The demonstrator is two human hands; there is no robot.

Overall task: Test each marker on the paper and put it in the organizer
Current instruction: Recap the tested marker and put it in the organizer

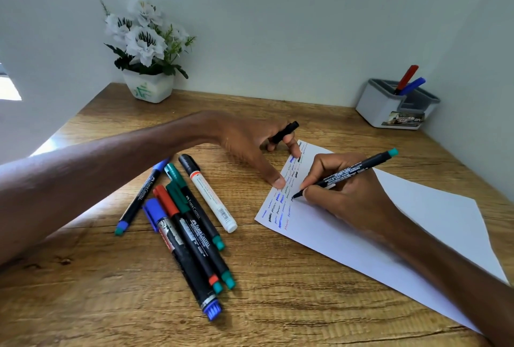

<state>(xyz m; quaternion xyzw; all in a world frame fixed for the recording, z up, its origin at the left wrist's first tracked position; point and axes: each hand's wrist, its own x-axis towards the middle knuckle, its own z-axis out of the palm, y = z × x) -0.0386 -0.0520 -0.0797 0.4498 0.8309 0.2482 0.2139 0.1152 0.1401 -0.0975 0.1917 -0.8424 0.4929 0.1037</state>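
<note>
My right hand (347, 193) grips an uncapped black marker (353, 173) with a teal end, its tip touching the white paper (417, 224) beside rows of blue, black and red scribbles. My left hand (250, 146) holds the marker's black cap (286, 131) between its fingers, while its thumb and a fingertip press on the paper's left edge. Several capped markers (183, 224) lie in a pile on the wooden desk to the left. The grey-and-white organizer (389, 110) stands at the back right with a red marker (406, 78) and a blue marker (413, 86) in it.
A white pot of artificial white flowers (147, 49) stands at the back left against the wall. Walls close the desk (278, 305) on the back and right. My left forearm crosses above the desk's left part, over the marker pile.
</note>
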